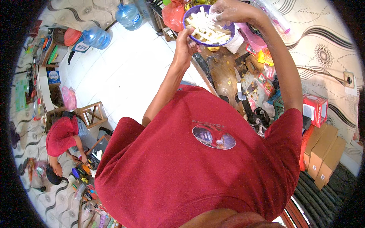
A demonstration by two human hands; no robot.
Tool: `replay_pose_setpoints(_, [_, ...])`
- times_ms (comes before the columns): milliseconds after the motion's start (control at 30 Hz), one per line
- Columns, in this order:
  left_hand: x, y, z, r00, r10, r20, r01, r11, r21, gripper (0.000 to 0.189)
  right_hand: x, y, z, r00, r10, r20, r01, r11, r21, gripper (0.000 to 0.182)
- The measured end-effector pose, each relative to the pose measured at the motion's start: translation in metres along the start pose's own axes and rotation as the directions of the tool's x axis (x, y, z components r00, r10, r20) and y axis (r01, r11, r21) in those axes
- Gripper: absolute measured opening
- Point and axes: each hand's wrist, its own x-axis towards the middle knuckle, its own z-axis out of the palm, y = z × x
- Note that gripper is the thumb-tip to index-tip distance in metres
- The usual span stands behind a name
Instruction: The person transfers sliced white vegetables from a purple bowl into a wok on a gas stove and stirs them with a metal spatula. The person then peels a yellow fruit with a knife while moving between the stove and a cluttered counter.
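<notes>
My left hand (185,47) grips the near rim of a purple plastic bowl (209,44), its thumb over the edge. Pale, cut strips of food (201,25), partly coated in white powder, fill much of the bowl. My right hand (232,12) reaches over the far right rim, with powder on its fingers. Its fingertips are at the strips, and whether they pinch any is hard to see. Below the bowl, a stained wooden board (221,71) lies on the low work surface. A knife with a white handle (239,85) rests to its right.
A red plastic bag (173,15) stands left of the bowl. Packets (265,57) and a black plastic bag (259,116) clutter the right side. Large blue water bottles (129,17) stand on the tiled floor (119,74). Another person (64,136) bends over items at the lower left.
</notes>
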Motion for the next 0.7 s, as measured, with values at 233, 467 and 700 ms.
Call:
replay_pose_setpoints(233, [0.003,-0.010,0.019,0.997,-0.021,0.069,0.021,1.000,0.006,0.038,-0.040,-0.006,-0.006,0.989,0.112,-0.095,-0.102,0.990,0.102,0.019])
replay_pose_setpoints(467, [0.015,-0.024,0.024,0.984,-0.091,0.151,0.091,0.996,0.010,0.038,-0.056,0.003,0.007,0.923,0.056,-0.382,0.004,0.988,0.154,0.021])
replay_pose_setpoints(700, [0.010,-0.020,0.037,0.993,-0.090,0.073,0.084,0.993,0.079,0.044,-0.043,-0.013,0.001,0.873,0.338,-0.352,-0.296,0.940,0.169,0.023])
